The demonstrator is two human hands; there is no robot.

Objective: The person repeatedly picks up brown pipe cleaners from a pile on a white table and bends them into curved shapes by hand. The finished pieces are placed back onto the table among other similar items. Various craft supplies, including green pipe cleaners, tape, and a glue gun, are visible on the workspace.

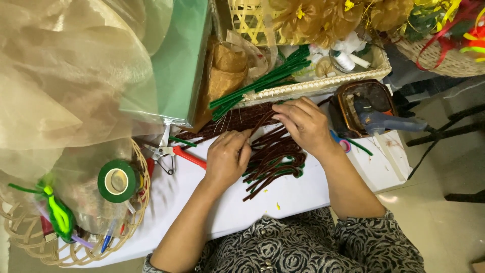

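Head view, looking straight down at a white tabletop [303,194]. My left hand [227,157] lies palm-down on the near edge of a heap of brown pipe cleaners [273,156], fingers together and pressed onto the stems, thumb tucked toward the pile. My right hand [303,124] is just above it, fingers curled and pinching one brown stem near the top of the heap; the two hands sit close, almost touching at the fingertips. The heap occupies the middle of the tabletop, a few green stems mixed into its right edge, and a second flatter bundle of brown stems [237,121] runs off to the upper left beneath a green block [179,60]. Green pipe cleaners [262,83] lie diagonally across the rim of a white tray [313,87] behind the hands. To the right of my right hand: a brown dish [348,108] with a blue glue gun [389,121] resting on it. To the left: red-handled pliers [174,151], then a roll of green tape [117,180] in a wicker basket [30,242], partly covered by sheer beige fabric [60,76]. Cannot tell whether the pinched stem is lifted clear of the others.
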